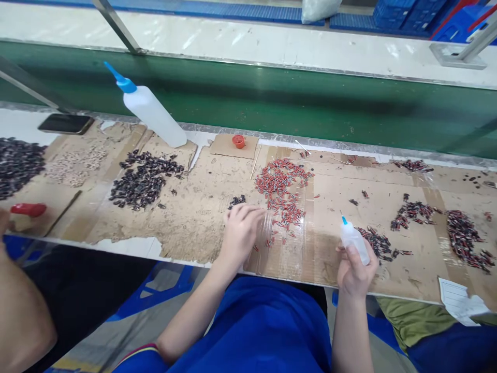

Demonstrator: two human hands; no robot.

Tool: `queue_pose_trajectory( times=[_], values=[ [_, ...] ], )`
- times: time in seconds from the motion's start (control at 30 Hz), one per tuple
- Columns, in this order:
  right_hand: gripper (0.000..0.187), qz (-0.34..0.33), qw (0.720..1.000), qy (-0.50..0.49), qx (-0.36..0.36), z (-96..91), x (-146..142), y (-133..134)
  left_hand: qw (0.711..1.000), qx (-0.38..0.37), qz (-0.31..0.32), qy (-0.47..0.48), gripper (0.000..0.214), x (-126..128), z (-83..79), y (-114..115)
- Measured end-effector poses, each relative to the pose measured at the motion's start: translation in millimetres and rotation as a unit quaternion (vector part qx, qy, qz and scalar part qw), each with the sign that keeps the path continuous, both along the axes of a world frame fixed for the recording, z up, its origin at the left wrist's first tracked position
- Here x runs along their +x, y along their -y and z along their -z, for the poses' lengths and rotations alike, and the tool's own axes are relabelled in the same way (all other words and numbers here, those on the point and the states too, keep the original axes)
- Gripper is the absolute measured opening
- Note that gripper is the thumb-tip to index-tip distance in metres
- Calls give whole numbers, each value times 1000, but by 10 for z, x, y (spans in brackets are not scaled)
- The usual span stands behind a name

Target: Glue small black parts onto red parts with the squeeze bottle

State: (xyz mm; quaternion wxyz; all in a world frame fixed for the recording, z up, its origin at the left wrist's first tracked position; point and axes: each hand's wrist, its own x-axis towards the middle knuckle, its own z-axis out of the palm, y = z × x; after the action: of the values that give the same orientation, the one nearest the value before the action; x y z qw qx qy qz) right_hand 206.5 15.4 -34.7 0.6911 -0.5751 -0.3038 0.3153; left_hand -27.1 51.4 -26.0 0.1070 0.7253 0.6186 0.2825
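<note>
My right hand point(357, 272) is wrapped round a small clear squeeze bottle point(354, 242) with a blue collar and a thin needle tip, tilted up and to the left. My left hand point(241, 228) hovers low over the cardboard, fingers bent and together; whatever they pinch, if anything, is hidden. Just beyond its fingers lies a little cluster of black parts point(236, 200). To its right spreads a pile of small red-and-black parts point(281, 189). Beside the bottle is a heap of dark parts with red pieces point(376, 243).
A large white bottle point(155, 115) with a blue nozzle stands tilted at the back. Black parts point(142, 181), a red cap point(238, 141), a phone point(66, 124) and more red-black piles point(466, 241) lie on the cardboard point(198, 207). Another person's arm point(23, 305) is at left.
</note>
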Motion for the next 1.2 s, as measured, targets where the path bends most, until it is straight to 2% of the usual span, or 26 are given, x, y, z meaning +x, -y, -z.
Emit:
queue_pose_trajectory(
  times=[0.1,0.27,0.4,0.6,0.7,0.83,0.97,1.07,1.2],
  values=[
    [29,3,999,-43,12,-5,21,-8,997,-33,-51,-46,19,-192,-41,-81],
    [29,1,999,-42,-5,6,36,30,993,-85,-6,-83,22,-278,-39,-167],
    [31,0,999,-28,-17,13,47,68,993,-61,14,-104,24,-318,24,-179],
    [33,13,998,-50,-32,-3,40,80,990,-24,-18,-139,21,-461,109,-193],
    [33,31,998,-48,-31,6,15,75,992,-27,13,-124,19,-424,51,-170],
    [30,29,998,-54,-22,20,-24,76,995,-50,45,-79,16,-213,-49,-88],
    [31,2,998,-53,-36,37,-46,96,996,-50,65,-40,19,-68,-15,-56],
    [33,-12,998,-40,-54,58,-46,112,996,-53,66,-1,20,-85,34,-81],
    [33,-9,998,-39,-54,71,-57,112,995,-23,69,65,18,-82,8,-51]
  ],
)
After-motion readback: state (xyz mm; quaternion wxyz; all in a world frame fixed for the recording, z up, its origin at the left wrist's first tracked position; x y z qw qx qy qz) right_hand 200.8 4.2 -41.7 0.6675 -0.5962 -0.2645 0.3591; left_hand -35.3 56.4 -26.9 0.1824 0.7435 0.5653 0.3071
